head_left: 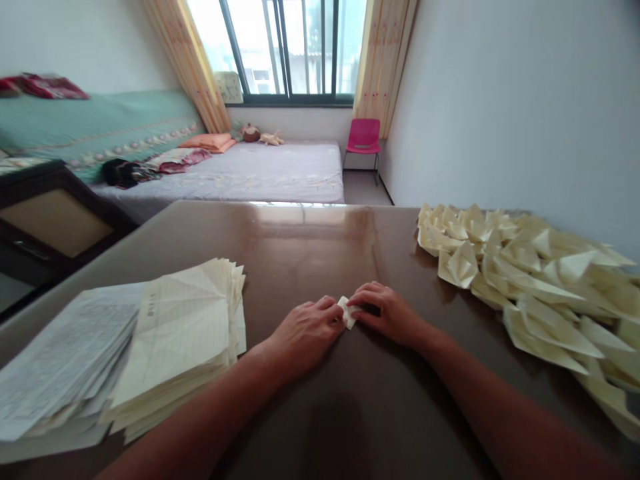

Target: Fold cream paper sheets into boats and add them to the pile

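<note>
A small folded piece of cream paper [347,312] sits between my two hands near the middle of the brown table. My left hand [311,328] grips its left side with the fingers curled in. On the other side, my right hand [387,311] pinches the paper between thumb and fingers. Much of the paper is hidden by the fingers, so its full shape cannot be made out. To the left lies a stack of lined cream sheets [185,320], creased on top. A large heap of folded paper boats [540,267] spreads along the right side.
The glossy brown table [300,247] reaches forward to a bed [280,167] under the window. Printed white sheets [70,353] lie left of the cream stack. A dark cabinet [65,220] stands at the left, a pink chair [364,137] beyond the table.
</note>
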Demonstrator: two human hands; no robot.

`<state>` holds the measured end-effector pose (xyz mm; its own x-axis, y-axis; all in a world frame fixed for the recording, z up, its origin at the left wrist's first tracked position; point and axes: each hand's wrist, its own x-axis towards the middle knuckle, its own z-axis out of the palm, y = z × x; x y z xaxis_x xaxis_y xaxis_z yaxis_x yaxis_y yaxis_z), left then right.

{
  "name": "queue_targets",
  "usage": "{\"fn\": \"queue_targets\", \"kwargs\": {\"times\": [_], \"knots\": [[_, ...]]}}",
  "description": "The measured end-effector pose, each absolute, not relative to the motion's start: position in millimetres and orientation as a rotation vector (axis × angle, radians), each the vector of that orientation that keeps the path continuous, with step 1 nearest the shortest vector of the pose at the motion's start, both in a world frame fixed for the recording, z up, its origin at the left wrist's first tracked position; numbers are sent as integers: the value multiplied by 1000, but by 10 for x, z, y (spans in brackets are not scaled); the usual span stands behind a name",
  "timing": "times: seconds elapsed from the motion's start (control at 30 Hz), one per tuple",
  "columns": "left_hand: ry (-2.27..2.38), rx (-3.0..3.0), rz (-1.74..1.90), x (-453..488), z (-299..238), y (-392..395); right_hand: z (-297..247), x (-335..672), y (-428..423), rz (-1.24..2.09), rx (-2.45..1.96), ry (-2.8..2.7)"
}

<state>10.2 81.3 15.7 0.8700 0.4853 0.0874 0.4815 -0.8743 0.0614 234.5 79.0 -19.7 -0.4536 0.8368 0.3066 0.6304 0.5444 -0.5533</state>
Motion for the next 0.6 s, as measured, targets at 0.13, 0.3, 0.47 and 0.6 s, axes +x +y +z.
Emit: {"fn": "queue_targets", "kwargs": {"times": [0.13,0.3,0.47,0.6], "knots": [[848,2982,152,123,126,771,-164,2292,750,312,-1237,-2389],[910,2992,169,133,156,710,-128,2260,725,233,-1295,-2469],[966,2980,204,148,202,654,-109,2247,722,213,-1299,-2499],[993,2962,226,152,204,638,-116,2249,731,234,-1305,-2489]]}}
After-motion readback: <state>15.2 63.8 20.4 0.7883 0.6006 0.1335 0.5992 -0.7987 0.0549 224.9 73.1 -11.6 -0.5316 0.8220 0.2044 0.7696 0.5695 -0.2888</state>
